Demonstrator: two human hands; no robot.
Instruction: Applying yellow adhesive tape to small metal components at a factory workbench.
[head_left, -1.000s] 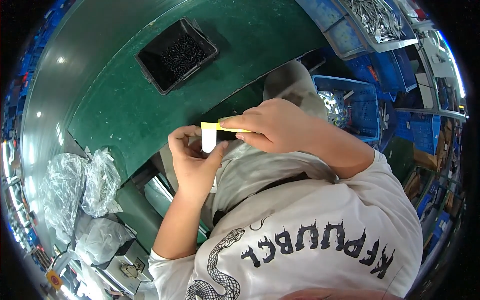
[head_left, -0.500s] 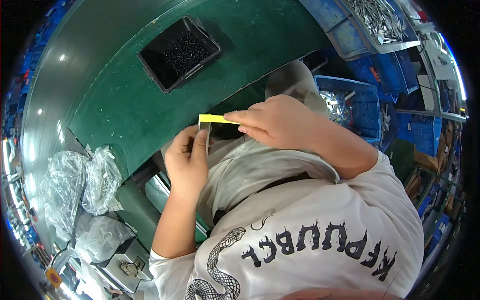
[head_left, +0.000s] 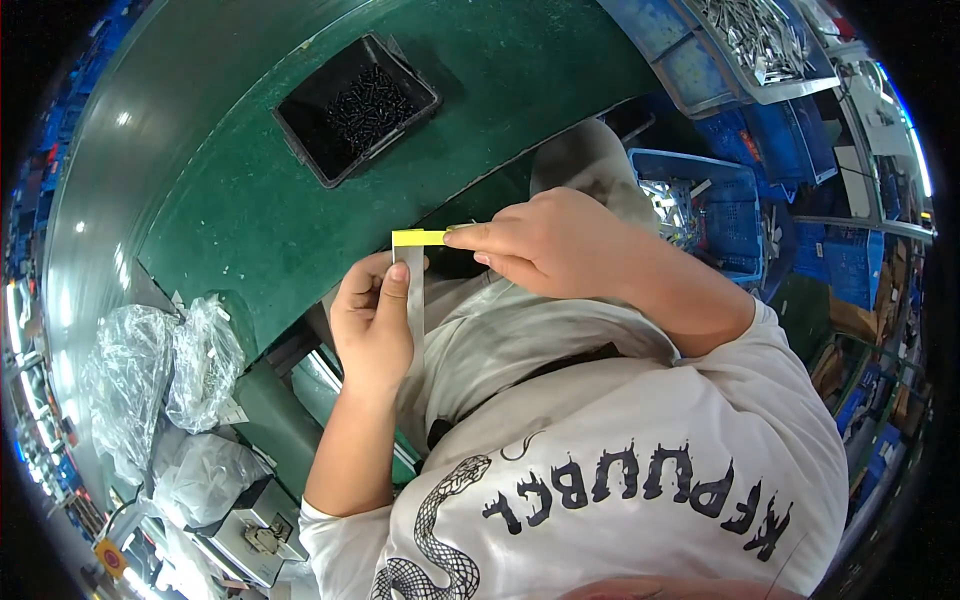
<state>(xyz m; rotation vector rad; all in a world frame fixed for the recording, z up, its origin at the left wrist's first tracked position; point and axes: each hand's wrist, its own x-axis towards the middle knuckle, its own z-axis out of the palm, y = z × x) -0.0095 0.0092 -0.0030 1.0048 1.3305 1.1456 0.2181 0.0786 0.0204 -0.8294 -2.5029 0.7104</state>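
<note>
My left hand [head_left: 372,322] holds a narrow grey strip [head_left: 415,300] upright against its fingers, thumb pressed along it. At the strip's top sits a short yellow tab [head_left: 418,237]. My right hand [head_left: 545,243] pinches the right end of that yellow tab between fingertip and thumb. Both hands work close together over my lap, just below the edge of the green table [head_left: 250,200].
A black tray [head_left: 300,125] of small dark screws sits on the green table. Clear plastic bags [head_left: 160,370] lie at the left. Blue crates [head_left: 720,200] with metal parts stand at the right, and a tray of silver parts [head_left: 760,40] at top right.
The yellow tab has been drawn out sideways from the strip's top. My left hand has slid lower along the strip, now gripping it lengthwise instead of wrapping around it.
</note>
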